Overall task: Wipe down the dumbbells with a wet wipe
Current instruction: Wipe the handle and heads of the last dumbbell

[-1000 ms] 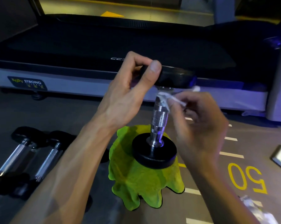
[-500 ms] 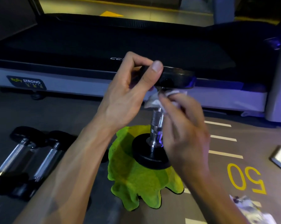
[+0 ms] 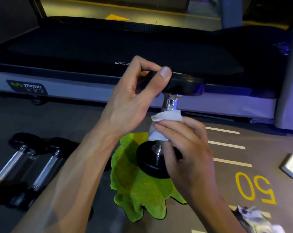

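**One dumbbell held upright, its handle wrapped in the wipe**

One black-ended dumbbell with a chrome knurled handle [image 3: 170,103] is held upright, its lower disc resting on a crumpled lime-green microfibre cloth [image 3: 142,190] on the grey gym floor [image 3: 58,120]. The upper disc is pinched at its rim between the thumb and curled fingers of the left hand [image 3: 134,98]. A folded white wet wipe [image 3: 161,126] is wrapped round the middle of the handle and gripped there by the right hand [image 3: 188,148].

For the step to be done well, the top disc is best kept steady so that the weight does not tip off the cloth. The wipe should be kept closed round the bar and drawn along its full length, with a twist so that the knurling is reached on every side; the flared collars beside each disc should not be missed.

The handle appears bright and reflective, the discs matte black. Two further dumbbells of the same kind [image 3: 29,163] lie side by side on the floor to the left, well apart from the cloth.
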Demonstrator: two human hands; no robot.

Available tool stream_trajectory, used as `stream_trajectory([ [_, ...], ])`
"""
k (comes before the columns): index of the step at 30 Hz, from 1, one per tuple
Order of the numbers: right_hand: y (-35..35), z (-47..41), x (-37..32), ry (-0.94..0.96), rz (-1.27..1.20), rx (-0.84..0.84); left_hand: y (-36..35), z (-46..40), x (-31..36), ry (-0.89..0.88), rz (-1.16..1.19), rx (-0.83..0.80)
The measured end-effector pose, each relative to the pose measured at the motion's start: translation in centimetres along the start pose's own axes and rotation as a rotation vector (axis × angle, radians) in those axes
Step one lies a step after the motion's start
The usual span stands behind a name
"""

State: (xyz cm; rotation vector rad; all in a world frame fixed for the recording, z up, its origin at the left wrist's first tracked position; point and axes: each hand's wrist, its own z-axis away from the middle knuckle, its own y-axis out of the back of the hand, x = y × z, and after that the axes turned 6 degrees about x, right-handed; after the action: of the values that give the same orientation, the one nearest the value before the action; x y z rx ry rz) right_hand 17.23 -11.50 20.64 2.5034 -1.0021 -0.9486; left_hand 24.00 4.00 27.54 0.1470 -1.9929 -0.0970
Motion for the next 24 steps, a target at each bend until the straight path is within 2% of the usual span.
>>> stream_trajectory([
  [2, 0.2, -0.2, -0.1, -0.160, -0.186, 0.053, -0.1, 0.0, 0.1, 0.023, 0.004, 0.007],
  [6, 0.5, -2.3, -0.5, -0.726, -0.748, 0.309, -0.4, -0.1, 0.3, 0.043, 0.000, 0.020],
  [9, 0.3, -3.6, -0.3, -0.878, -0.954, 0.431, -0.5, 0.0, 0.3, 0.043, -0.001, 0.019],
  [12, -0.4, -3.8, -1.2, -0.819, -0.880, 0.404, -0.6, 0.0, 0.3, 0.039, -0.009, 0.028],
  [19, -2.2, -1.8, -1.9, -0.305, -0.195, 0.292, -0.3, -0.1, -0.1, 0.024, -0.025, 0.044],
  [24, -2.0, -2.2, -2.0, -0.054, 0.036, 0.106, -0.1, -0.5, -0.2, 0.010, -0.019, 0.047],
])
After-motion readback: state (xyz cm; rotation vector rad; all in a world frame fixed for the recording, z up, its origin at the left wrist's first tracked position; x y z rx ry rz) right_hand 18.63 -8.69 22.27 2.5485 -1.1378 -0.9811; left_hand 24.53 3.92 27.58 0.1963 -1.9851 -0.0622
